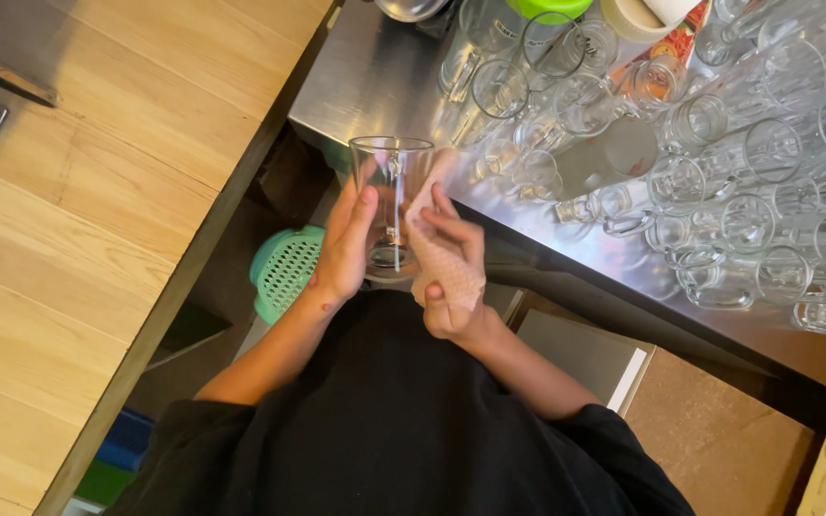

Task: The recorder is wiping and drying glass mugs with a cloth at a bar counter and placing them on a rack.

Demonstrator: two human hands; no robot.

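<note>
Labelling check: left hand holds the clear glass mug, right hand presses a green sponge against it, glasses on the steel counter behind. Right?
One thing is wrong: the right hand presses a pinkish cloth, not a green sponge, against the glass mug. The head view shows it. The left hand holds the mug, and glasses stand on the steel counter.

A pale wooden plank counter [97, 191] is seen left of the hands; a reflective stainless steel worktop [375, 76] is lit brightly ahead of them.
</note>
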